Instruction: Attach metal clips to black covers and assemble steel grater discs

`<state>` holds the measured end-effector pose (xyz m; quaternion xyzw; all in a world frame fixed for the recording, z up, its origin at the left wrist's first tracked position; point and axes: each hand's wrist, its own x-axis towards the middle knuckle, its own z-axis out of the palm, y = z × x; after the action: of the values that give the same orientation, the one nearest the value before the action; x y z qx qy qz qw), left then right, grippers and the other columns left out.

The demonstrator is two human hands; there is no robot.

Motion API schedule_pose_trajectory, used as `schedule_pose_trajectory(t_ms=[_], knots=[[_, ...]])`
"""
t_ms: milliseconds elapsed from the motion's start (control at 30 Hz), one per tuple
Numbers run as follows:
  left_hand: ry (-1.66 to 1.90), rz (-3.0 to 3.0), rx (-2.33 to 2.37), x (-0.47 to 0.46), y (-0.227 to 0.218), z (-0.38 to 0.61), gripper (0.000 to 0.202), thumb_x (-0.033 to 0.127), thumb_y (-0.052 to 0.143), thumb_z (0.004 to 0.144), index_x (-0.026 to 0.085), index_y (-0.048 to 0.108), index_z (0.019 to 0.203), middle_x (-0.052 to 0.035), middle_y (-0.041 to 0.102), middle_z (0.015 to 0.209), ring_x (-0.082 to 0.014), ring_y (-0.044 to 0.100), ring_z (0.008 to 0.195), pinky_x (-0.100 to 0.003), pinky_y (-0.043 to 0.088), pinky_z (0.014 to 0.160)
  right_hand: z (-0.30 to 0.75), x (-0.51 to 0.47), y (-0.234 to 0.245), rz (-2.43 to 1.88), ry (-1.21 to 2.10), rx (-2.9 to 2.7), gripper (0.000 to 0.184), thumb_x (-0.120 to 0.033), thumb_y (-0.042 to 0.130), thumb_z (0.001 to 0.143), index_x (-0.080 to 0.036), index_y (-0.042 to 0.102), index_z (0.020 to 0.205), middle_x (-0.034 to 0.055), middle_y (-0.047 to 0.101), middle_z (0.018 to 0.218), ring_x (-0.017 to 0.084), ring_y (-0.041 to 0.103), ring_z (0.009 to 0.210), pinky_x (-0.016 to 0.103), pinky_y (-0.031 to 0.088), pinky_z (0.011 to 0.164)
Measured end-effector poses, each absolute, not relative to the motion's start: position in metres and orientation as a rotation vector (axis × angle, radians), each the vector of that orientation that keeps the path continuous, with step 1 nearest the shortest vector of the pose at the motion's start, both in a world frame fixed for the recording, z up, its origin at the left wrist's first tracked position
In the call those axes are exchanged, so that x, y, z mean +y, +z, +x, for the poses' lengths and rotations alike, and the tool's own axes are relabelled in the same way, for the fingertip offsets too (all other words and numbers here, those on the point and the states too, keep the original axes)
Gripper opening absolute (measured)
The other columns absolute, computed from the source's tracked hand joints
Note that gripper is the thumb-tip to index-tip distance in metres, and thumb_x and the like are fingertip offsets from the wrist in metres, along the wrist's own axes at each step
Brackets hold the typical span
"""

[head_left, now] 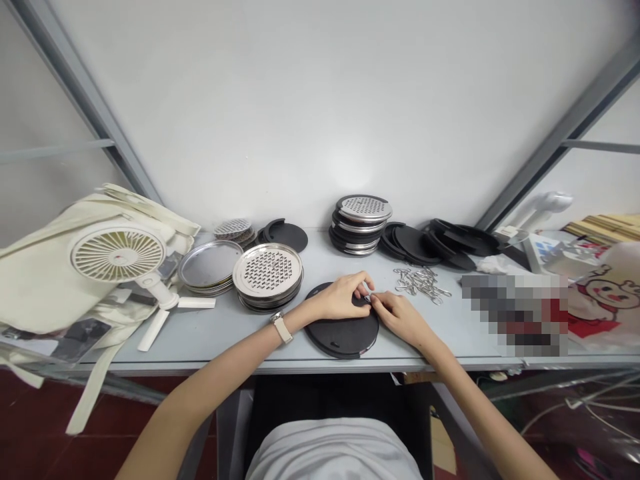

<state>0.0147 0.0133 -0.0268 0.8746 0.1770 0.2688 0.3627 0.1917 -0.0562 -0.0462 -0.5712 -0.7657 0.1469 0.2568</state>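
A black round disc [340, 337] lies on the table in front of me, with a small raised nub near its front. My left hand [345, 295] rests over it, fingers bent around its right edge. There, my right hand [397, 315] pinches a small metal wire clip [368, 299], mostly hidden between the fingertips of both hands. Just beyond my right hand is a loose pile of silvery wire clips [423, 283]. Left of the disc stands a stack of round metal grater plates [269, 270], the top one perforated.
Farther back stands a stack of black-rimmed grater discs [363, 210], with black discs [417, 243] to its right. Plain metal plates [210, 265] sit at left, beside a white fan [120, 253] and a cream bag [45, 267]. A printed plastic bag [607, 293] lies at right.
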Motion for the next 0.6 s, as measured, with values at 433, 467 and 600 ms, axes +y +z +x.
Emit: schedule_pose_trajectory(t_ms=[433,467,600], knots=[[0.644,2.229,0.482,0.0128,-0.0251,0.0139,0.040,0.015,0.065,0.068,0.019,0.049,0.104,-0.0003,0.058,0.085,-0.0155,0.058,0.085,-0.026,0.047,0.077,0.1926,-0.0564,-0.0469,-1.547,0.425,-2.075,0.039,-0.032,0.032,0.095,-0.018,0.059,0.070,0.0049,0.065,0.069,0.019,0.058,0.066,0.028,0.038,0.064],[0.646,2.228,0.477,0.0128,-0.0250,0.0139,0.039,0.014,0.064,0.068,0.019,0.049,0.104,-0.0004,0.058,0.085,-0.0154,0.058,0.085,-0.026,0.047,0.077,0.1925,-0.0559,-0.0476,-1.548,0.418,-2.072,0.038,-0.032,0.033,0.094,-0.018,0.058,0.068,0.0047,0.065,0.068,0.019,0.058,0.065,0.028,0.038,0.063],[0.647,2.222,0.461,0.0129,-0.0244,0.0141,0.037,0.015,0.064,0.069,0.019,0.049,0.102,-0.0004,0.058,0.086,-0.0152,0.058,0.085,-0.026,0.047,0.077,0.1920,-0.0549,-0.0497,-1.605,0.394,-2.046,0.035,-0.032,0.035,0.091,-0.019,0.053,0.064,0.0045,0.062,0.064,0.018,0.055,0.061,0.028,0.036,0.059]])
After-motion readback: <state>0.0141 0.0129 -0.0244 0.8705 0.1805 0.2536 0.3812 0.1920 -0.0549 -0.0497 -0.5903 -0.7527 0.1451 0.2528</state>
